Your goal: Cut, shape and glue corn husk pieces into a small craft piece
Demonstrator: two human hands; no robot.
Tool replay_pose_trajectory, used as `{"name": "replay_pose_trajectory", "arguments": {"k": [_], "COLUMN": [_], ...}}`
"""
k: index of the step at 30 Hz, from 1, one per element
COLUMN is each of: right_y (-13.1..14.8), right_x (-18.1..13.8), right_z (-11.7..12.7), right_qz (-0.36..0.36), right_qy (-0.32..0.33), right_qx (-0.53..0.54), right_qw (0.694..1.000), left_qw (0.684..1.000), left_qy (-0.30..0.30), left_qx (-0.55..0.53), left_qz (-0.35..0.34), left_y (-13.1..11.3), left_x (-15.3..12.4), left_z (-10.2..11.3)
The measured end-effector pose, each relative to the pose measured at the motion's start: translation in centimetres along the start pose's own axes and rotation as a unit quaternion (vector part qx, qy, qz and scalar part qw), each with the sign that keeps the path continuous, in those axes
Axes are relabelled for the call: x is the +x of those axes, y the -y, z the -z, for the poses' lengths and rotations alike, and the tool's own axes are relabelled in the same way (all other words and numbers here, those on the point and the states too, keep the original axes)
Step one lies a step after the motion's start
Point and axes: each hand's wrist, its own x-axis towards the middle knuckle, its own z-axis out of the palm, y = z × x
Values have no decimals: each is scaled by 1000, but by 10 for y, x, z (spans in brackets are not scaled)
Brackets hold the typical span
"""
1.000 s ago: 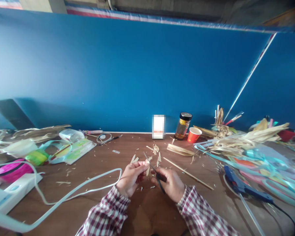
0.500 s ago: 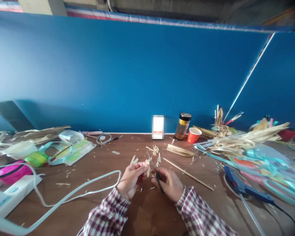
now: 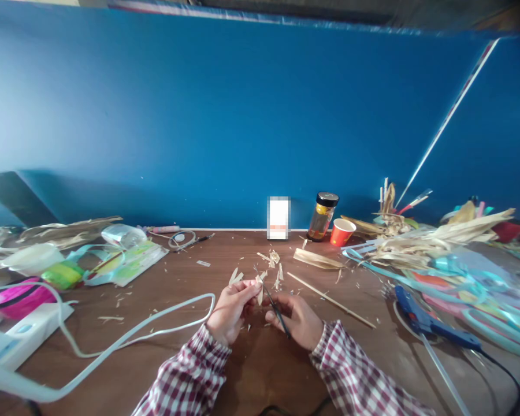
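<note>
My left hand is closed, pinching a small pale piece of dried husk between thumb and fingertips. My right hand is wrapped round slim dark scissors, whose thin blades point up and left to the husk piece. Whether the blades touch it is too small to tell. Narrow cut husk pieces show just beyond my left fingers. More husk scraps lie on the brown table past the scissor tips.
To the right lie a thin stick, a husk strip and a blue glue gun. A lidded jar and red paper cup stand behind. Left are a white cable, power strip and pink roll.
The scissor blades have shifted slightly left against the husk piece, and my right fingers have changed their hold a little. The view has tilted slightly downward.
</note>
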Motion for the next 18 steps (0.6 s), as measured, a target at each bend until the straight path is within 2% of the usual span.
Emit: {"name": "replay_pose_trajectory", "arguments": {"k": [18], "right_y": [3], "right_x": [-1], "right_z": [0], "right_qz": [-4], "right_qy": [-3], "right_qx": [4], "right_qw": [1000], "left_qw": [1000], "left_qy": [14], "left_qx": [-12], "left_qz": [-2], "left_y": [1], "left_x": [1], "left_z": [0]}}
